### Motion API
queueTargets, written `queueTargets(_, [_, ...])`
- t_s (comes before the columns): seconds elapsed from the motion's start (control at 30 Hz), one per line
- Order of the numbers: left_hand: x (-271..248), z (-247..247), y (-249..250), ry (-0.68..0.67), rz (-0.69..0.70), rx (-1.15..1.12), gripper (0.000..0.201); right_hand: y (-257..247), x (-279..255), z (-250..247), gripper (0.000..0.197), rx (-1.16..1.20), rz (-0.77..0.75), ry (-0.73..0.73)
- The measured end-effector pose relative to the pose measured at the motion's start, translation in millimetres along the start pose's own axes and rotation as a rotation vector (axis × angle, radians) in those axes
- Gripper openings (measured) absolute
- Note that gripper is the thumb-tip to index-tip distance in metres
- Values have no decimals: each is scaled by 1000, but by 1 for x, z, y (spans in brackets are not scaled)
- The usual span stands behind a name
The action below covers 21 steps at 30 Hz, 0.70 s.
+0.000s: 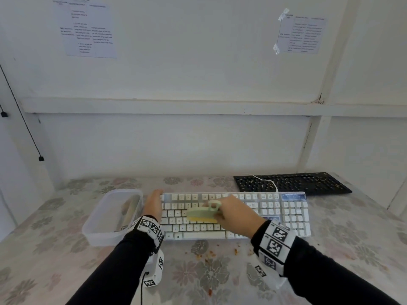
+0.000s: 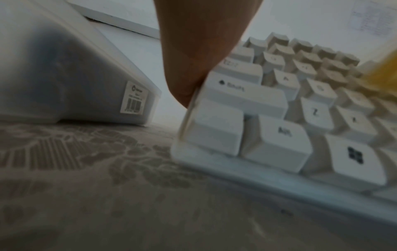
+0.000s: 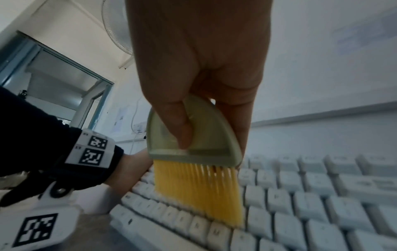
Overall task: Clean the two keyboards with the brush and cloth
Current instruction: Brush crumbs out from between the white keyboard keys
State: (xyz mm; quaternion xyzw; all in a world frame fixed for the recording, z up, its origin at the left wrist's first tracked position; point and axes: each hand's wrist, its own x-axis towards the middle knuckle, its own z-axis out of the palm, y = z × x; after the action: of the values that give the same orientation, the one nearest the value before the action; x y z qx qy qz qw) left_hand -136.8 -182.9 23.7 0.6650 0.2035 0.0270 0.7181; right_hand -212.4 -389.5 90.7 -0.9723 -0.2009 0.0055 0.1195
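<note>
A white keyboard (image 1: 286,216) lies across the middle of the flowered table. My right hand (image 1: 222,213) grips a pale green brush (image 1: 201,213) by its handle, and the yellow bristles (image 3: 199,190) stand on the letter keys (image 3: 322,203). My left hand (image 1: 154,201) rests flat on the keyboard's left end, with the thumb (image 2: 193,59) pressed against its side edge (image 2: 189,118). A black keyboard (image 1: 293,183) lies behind, to the right. Something beige and rolled, possibly the cloth (image 1: 130,211), lies in a clear plastic box (image 1: 97,230).
The plastic box (image 2: 75,76) stands just left of the white keyboard, close to my left hand. Orange-brown crumbs (image 1: 211,254) are scattered on the table in front of the keyboard. A white cable (image 1: 266,180) runs over the black keyboard. A wall closes off the back.
</note>
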Motion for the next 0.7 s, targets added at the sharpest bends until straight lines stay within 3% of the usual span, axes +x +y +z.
queueTargets(0.17, [5,-1,-1,-20,19,32,40,14,-2,14,22,-36,102,-73])
queueTargets(0.37, [8,1,-1,-33,15,15,37,47,-34,-18,18,-177,269,-88])
queueTargets(0.47, [7,2,-1,-39,31,4,37,48,-39,-29,25,-200,241,-57])
queueTargets(0.57, [7,1,-2,-41,20,6,38,36,-39,-24,14,-180,183,-53])
queueTargets(0.7, [6,0,-2,-48,19,8,40,35,-40,-4,36,-209,158,-117])
